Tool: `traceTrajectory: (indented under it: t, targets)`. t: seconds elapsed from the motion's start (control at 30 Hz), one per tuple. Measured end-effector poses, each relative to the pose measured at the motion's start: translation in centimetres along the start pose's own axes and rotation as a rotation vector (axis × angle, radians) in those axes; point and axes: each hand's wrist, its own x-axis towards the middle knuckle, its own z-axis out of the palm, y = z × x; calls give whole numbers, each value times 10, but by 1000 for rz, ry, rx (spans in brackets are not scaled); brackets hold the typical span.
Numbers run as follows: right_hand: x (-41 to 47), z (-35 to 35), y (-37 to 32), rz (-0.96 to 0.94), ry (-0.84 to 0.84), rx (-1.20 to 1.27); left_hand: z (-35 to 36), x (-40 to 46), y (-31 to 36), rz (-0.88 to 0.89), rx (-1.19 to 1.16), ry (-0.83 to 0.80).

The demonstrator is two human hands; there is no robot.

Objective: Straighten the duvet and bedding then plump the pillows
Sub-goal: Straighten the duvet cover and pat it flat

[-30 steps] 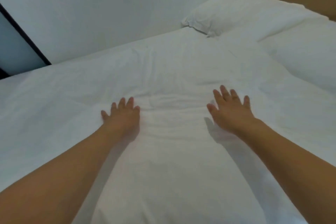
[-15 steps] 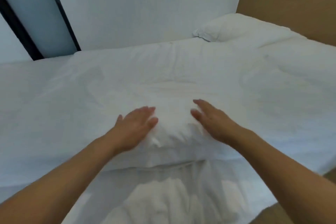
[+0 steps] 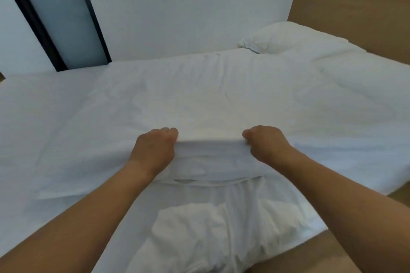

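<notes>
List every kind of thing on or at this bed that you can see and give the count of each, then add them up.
Hands: 2, left hand and right hand, both gripping the duvet edge
Duvets: 1, duvet
Pillows: 1, pillow
Headboards: 1, headboard
Total: 5

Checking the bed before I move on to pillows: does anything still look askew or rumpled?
Yes. The duvet is bunched into a raised fold between the left hand and right hand, which grip its near edge. The pillow by the headboard looks flat, its corner crumpled.
</notes>
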Motion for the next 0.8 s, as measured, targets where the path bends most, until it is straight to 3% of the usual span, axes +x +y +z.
traceTrajectory:
  t: [0.1, 0.17, 0.3, 0.5, 0.8]
  targets:
    - [14, -9, 5, -4, -370, 43, -11, -3, -8, -94, 50, -355]
    - [21, -12, 13, 23, -392, 175, -15, -4, -9, -85, 58, -475]
    - [67, -20, 36, 68, -275, 346, -16, 52, -4, -120, -82, -277]
    - [196, -14, 67, -45, -35, 177, 31, 210, -4, -23, -4, -216]
    - [420, 27, 134, 90, 119, 166, 117, 426, -34, -79, -14, -114]
